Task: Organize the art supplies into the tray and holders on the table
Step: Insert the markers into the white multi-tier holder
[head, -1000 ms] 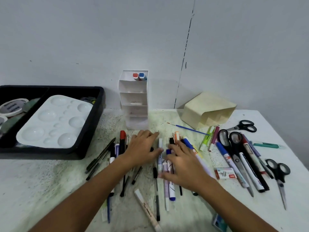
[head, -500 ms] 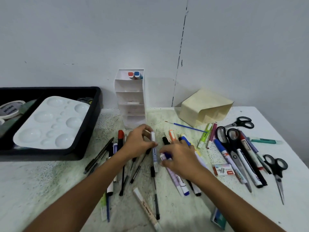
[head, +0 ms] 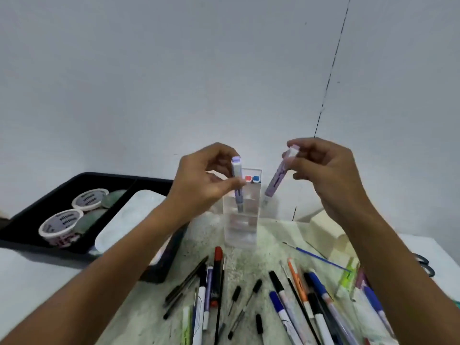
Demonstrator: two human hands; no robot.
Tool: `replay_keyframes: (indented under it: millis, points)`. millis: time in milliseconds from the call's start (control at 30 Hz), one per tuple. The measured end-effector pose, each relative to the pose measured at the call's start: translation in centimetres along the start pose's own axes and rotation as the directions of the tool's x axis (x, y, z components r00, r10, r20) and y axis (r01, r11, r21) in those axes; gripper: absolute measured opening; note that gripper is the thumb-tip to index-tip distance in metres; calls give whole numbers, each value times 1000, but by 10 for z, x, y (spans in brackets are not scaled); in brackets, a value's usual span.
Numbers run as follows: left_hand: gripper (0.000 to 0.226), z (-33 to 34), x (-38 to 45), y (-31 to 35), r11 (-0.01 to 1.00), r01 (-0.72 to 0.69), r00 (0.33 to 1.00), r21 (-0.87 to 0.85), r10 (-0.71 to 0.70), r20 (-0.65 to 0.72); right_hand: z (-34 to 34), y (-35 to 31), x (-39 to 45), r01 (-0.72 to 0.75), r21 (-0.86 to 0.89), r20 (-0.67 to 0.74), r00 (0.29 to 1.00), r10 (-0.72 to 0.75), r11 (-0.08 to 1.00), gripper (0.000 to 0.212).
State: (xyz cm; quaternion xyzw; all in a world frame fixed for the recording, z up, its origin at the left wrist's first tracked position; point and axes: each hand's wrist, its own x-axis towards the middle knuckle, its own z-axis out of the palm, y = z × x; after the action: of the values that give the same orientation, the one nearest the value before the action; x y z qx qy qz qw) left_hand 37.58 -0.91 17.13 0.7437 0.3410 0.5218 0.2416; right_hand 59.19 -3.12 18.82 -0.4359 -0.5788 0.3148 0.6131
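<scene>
Lilac-capped markers hang above the white tiered holder [head: 241,220]: the left hand [head: 199,185] pinches one marker [head: 237,180] upright, the right hand [head: 323,175] pinches another marker [head: 276,181] tilted. Lowered together, they may clash at the narrow top slot or tip the light holder onto the surface [head: 251,265].

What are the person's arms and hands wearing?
Nothing at all. The left hand and right hand are bare, with no gloves, rings or watch. Both arms are bare too, with no sleeves showing as far as the picture reaches.
</scene>
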Motion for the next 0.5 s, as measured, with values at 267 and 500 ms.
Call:
replay_keyframes:
  millis: [267, 500]
  points:
    - [24, -9, 48, -32, 970, -90, 995, 227, 80, 52, 46, 14, 40, 272, -308, 70, 962, -263, 912, 16]
    - [19, 3, 44, -77, 957, -102, 980, 273, 49, 195, 57, 51, 38, 222, -496, 232, 966, -118, 840, 8]
